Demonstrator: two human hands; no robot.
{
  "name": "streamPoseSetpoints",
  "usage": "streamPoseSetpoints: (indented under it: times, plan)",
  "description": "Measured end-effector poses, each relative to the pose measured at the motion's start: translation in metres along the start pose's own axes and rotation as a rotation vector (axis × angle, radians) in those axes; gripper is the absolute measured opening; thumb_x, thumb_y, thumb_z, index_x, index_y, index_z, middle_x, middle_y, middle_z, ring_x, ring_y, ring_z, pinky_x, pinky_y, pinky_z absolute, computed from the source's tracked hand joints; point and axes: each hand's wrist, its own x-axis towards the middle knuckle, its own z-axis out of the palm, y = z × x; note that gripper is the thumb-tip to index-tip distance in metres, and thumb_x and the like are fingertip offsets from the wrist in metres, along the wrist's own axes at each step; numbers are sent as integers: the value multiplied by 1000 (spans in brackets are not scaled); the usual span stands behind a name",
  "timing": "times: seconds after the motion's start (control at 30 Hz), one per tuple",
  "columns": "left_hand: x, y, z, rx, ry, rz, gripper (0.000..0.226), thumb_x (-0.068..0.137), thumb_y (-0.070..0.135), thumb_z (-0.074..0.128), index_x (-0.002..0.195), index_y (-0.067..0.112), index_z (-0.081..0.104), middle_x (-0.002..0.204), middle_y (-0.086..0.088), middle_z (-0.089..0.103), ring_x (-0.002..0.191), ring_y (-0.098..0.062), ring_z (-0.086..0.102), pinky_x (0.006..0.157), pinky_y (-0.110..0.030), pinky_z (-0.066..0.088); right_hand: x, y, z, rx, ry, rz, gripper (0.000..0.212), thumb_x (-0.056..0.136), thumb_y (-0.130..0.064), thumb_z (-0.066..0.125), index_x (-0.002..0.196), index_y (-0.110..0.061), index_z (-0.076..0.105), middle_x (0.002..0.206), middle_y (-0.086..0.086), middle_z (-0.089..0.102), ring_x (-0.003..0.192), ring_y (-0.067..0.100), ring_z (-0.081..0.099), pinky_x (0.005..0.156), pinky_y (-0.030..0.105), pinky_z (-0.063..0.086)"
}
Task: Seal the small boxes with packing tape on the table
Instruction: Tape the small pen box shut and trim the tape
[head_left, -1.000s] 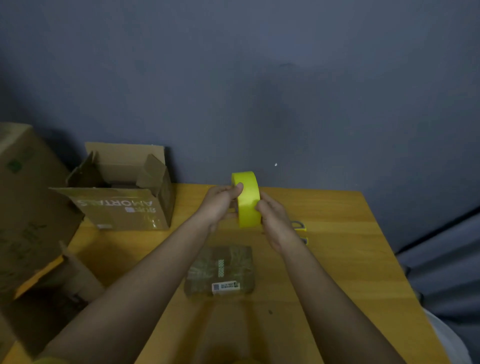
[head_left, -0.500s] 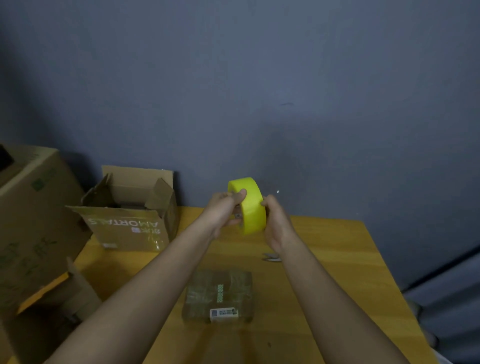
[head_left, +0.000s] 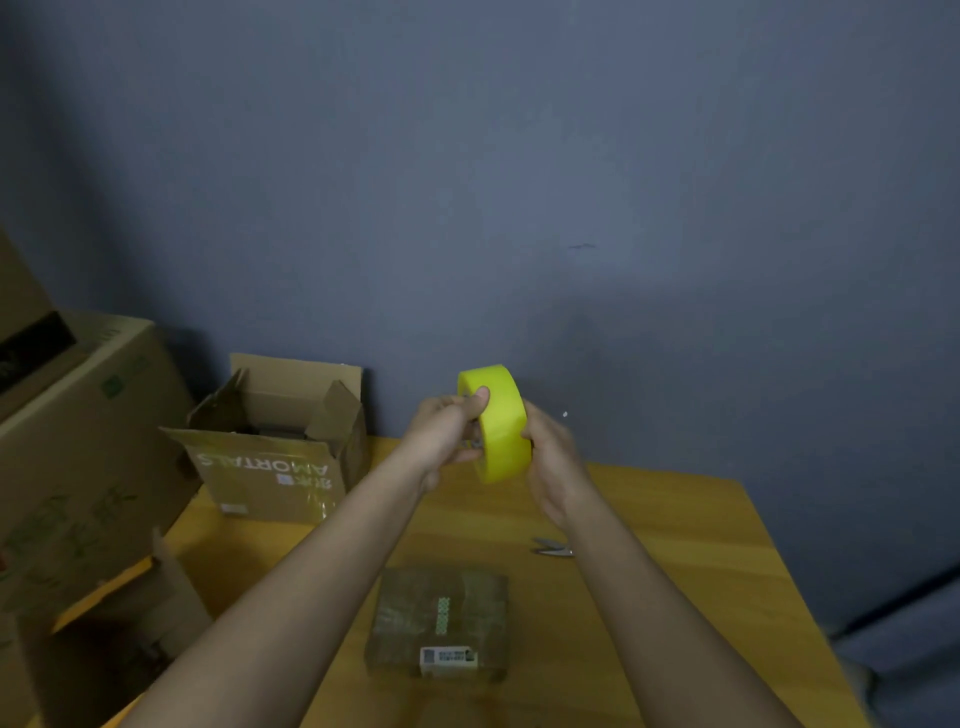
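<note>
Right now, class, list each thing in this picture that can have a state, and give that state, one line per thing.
Tape roll: held up above the table, gripped from both sides.
Left hand: grips the roll, thumb on its rim.
Right hand: holds the roll's far side.
Small box: flat on the table, closed, label showing.
Cardboard carton: flaps open.
Scissors: lying on the table, untouched.

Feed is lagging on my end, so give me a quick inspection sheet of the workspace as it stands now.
Surface: wooden table, bare wood showing on its right half.
Job's things: yellow tape roll held above the table; small box flat, with a label.
Clutter: open carton far left; scissors by the right forearm.
Hands: left hand and right hand both grip the roll.
Cables: nothing seen.
Surroundings: blue-grey wall; large cartons at left.
</note>
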Motion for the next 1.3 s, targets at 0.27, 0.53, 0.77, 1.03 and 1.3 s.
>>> streamPoseSetpoints:
  times: [0.27, 0.53, 0.77, 1.03, 1.3]
  plan:
    - [-6, 7, 5, -40, 3, 15, 17, 97, 28, 54, 92, 12, 59, 90, -8, 61, 82, -18, 57, 65, -26, 56, -4, -7, -3, 32, -58, -13, 60, 57, -12, 43, 112, -14, 66, 97, 9, 70, 90, 20, 62, 73, 30, 46]
    - [-12, 8, 9, -35, -28, 44, 20, 97, 27, 54, 104, 9, 58, 93, -11, 60, 86, -19, 58, 62, -23, 57, -13, -19, 5, 80, 79, -12, 26, 68, -31, 50, 73, -22, 74, 71, -2, 69, 69, 11, 61, 69, 31, 43]
    - [-17, 10, 10, -11, -26, 39, 21, 98, 27, 53, 102, 7, 58, 93, -10, 61, 81, -17, 58, 59, -22, 56, -15, -9, 1, 97, 18, -23, 64, 60, -17, 43, 120, -7, 64, 99, 13, 70, 89, 22, 63, 76, 32, 46]
    - [-24, 7, 9, -14, -32, 23, 24, 99, 28, 52, 106, 6, 58, 95, -12, 58, 82, -18, 56, 55, -20, 56, -24, -19, 7, 12, 84, -3, 36, 67, -42, 53, 84, -18, 74, 86, 8, 71, 80, 19, 64, 73, 34, 46]
    - [-32, 11, 10, -10, -20, 44, 20, 99, 25, 51, 106, 7, 55, 96, -12, 59, 78, -15, 58, 53, -19, 54, -28, -3, 4, 88, 20, -116, 55, 60, -12, 42, 107, -19, 69, 96, 1, 74, 89, 17, 66, 76, 34, 48]
